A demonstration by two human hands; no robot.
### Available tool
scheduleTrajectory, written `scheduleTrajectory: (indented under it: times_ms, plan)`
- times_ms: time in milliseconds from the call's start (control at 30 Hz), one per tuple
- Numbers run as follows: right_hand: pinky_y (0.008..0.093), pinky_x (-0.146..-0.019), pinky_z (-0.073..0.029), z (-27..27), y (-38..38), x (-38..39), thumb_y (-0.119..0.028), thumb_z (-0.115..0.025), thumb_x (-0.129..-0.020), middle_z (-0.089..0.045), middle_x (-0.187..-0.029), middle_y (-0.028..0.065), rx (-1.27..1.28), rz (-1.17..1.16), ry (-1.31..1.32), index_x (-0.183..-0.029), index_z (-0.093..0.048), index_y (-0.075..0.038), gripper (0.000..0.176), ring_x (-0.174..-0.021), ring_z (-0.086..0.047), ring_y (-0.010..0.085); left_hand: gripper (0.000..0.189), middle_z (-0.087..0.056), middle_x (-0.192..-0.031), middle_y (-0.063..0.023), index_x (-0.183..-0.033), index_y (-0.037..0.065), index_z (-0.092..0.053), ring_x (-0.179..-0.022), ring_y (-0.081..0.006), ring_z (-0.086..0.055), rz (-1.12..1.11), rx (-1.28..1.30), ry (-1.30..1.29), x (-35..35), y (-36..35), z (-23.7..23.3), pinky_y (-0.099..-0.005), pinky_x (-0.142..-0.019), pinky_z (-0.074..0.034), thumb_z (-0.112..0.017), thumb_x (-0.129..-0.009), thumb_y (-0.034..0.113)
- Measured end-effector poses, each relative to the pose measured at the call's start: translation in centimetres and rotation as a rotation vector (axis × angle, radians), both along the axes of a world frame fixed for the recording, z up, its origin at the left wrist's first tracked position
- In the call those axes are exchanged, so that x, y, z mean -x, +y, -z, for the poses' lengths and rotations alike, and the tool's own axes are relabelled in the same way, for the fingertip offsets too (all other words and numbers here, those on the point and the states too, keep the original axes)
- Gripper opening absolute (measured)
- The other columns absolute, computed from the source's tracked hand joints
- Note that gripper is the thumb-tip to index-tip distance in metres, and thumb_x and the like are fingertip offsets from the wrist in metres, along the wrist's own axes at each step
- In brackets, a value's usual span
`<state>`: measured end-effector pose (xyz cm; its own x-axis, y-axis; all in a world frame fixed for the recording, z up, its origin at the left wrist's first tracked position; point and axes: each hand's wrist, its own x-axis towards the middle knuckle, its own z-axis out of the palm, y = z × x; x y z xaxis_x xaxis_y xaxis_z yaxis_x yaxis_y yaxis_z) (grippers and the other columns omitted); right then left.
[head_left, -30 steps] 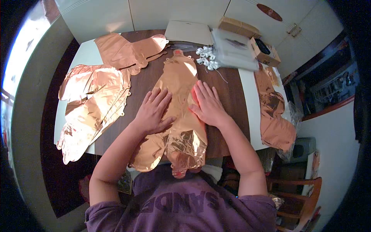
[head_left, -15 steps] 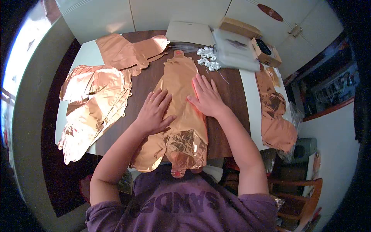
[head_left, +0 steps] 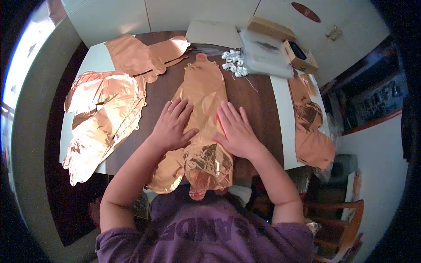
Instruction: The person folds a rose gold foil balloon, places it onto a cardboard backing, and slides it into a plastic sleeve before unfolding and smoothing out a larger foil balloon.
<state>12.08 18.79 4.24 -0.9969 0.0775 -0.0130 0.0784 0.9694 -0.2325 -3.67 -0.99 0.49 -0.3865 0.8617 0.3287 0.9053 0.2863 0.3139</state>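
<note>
A flat, uninflated rose-gold foil balloon (head_left: 203, 90) lies lengthwise in front of me, its crinkled lower end overhanging the table's near edge. On its left edge rests my left hand (head_left: 174, 125), palm down with fingers stretched out; a ring shows on one finger. My right hand (head_left: 236, 130) lies flat on the balloon's right edge, fingers extended and the thumb pointing inward. Neither hand grips anything. The balloon surface under the palms is hidden.
More flat foil balloons lie at left (head_left: 107, 103), at back left (head_left: 136, 55) and along the right side (head_left: 309, 127). Small white ribbon rolls (head_left: 234, 63), a clear plastic pack (head_left: 265, 52) and an open cardboard box (head_left: 300, 57) stand at the back. A wooden chair (head_left: 337, 210) is at lower right.
My right hand has slid down the balloon's right edge toward me. My left hand stays in nearly the same place. The whole view has shifted slightly.
</note>
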Motion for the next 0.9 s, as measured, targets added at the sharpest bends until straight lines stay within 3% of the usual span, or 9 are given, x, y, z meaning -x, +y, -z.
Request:
scheduleTrajectory:
  times_ms: [833,900]
  plan:
    - [0.0526,-0.12,-0.008,1.9,0.3,-0.1,-0.055,-0.048,-0.095,-0.018,-0.16,0.0207,-0.031,-0.034,-0.009,-0.151,-0.023,0.004,0.085,-0.15,-0.012,0.0325,0.074,-0.043,-0.143,-0.0247,-0.138,0.001,-0.046,-0.138,-0.0432,-0.035,-0.004,0.015,-0.053,0.1,0.3,-0.2,-0.0574,-0.114,-0.025,-0.068,-0.08,0.041]
    - [0.0529,-0.12,-0.007,1.8,0.3,0.0,-0.056,-0.047,-0.095,-0.018,-0.16,0.0207,-0.029,-0.034,-0.02,-0.151,-0.023,0.004,0.085,-0.15,-0.011,0.0327,0.07,-0.044,-0.142,-0.0234,-0.136,0.0,-0.047,-0.135,-0.0407,-0.038,-0.017,0.016,0.08,0.0,0.5,-1.6,-0.0555,-0.114,-0.026,-0.066,-0.083,0.042]
